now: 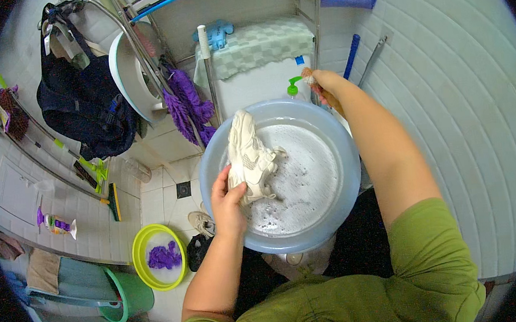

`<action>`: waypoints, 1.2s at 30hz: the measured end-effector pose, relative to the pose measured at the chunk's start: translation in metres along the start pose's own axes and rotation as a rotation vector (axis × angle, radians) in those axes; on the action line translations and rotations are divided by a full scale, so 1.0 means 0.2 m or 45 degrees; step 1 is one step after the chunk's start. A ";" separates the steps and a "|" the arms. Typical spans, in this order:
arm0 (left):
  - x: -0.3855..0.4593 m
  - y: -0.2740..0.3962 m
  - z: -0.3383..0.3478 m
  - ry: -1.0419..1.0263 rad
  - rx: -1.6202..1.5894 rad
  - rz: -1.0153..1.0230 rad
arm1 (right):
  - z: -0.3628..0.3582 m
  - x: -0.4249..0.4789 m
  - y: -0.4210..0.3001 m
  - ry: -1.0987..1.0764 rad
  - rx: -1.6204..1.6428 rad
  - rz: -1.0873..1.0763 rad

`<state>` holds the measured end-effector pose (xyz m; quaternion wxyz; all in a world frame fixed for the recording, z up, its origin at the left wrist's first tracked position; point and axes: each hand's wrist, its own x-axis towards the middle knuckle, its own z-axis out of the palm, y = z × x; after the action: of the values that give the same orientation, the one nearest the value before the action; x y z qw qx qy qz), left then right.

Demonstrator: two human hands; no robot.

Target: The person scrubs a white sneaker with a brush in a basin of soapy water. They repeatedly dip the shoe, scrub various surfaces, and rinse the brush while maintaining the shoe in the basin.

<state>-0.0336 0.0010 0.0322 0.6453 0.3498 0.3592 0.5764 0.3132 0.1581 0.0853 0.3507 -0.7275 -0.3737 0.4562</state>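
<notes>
My left hand (229, 205) grips a cream-white sneaker (246, 157) with mesh panels, tilted over the left side of a large light-blue plastic basin (348, 194). Cloudy, sudsy water (308, 179) with small bubbles lies in the basin. Beyond the far rim, my right hand (328, 83) holds what looks like a small scrubbing brush (307, 74), partly covered by the fingers. Its near end is beside the spout of a green pump dispenser (293, 86), whose bottle is mostly hidden behind the rim. Whether spout and brush touch, I cannot tell.
A yellow-green basin (137, 259) with purple cloth stands on the tiled floor, near another shoe (200, 222) and a black bag (198, 252). Purple mop strands (188, 98) and a dark backpack (82, 98) hang at left. A metal rack (318, 31) rises behind the basin.
</notes>
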 end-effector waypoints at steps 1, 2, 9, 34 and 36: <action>0.00 0.00 0.00 -0.002 0.015 -0.008 | 0.02 0.02 -0.01 0.013 -0.011 0.044; 0.00 0.00 0.00 -0.004 0.031 -0.016 | 0.02 0.04 -0.01 0.076 -0.108 0.038; 0.00 0.00 -0.01 -0.010 0.041 -0.064 | 0.06 0.14 -0.02 0.026 -0.206 0.074; 0.01 -0.01 -0.01 -0.023 0.074 -0.021 | 0.13 0.29 0.07 -0.028 -0.125 0.097; 0.01 -0.01 -0.01 -0.021 0.133 -0.021 | 0.12 0.29 0.08 -0.031 -0.104 0.057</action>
<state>-0.0333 0.0022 0.0290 0.6337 0.3848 0.3865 0.5487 0.3117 0.2045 0.0391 0.3060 -0.7438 -0.3797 0.4571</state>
